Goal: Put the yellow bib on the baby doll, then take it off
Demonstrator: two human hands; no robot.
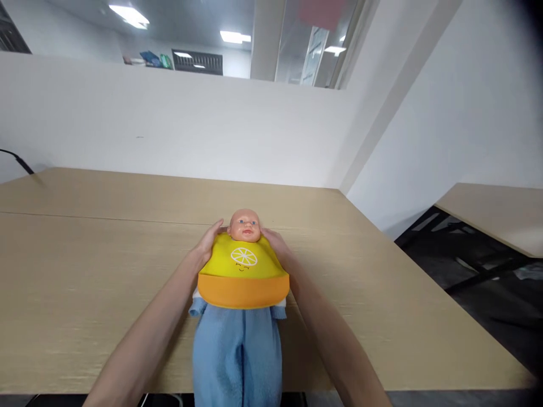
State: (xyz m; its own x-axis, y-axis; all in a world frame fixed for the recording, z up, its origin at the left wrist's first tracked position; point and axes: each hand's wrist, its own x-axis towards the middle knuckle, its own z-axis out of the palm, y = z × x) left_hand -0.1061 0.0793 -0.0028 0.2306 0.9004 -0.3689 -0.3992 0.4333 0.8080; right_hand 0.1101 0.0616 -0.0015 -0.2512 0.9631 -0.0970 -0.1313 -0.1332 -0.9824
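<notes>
A baby doll (245, 225) lies on its back on the table, head away from me, in fuzzy light-blue clothes (237, 350) whose legs reach past the near edge. Over its chest is a yellow bib (224, 257) with an orange pocket (244, 291), a white citrus slice and a smiling face. My left hand (210, 242) is at the left side of the doll's neck, curled around the bib's upper edge. On the other side my right hand (275, 244) grips the bib close to the neck. Most fingertips are hidden behind the head and bib.
The wooden table (106, 271) meets a white low wall (190, 124) with glass above it. A black cable (19, 161) sits at the far left. To the right, past the table edge, stands another table (496, 215) with a dark frame.
</notes>
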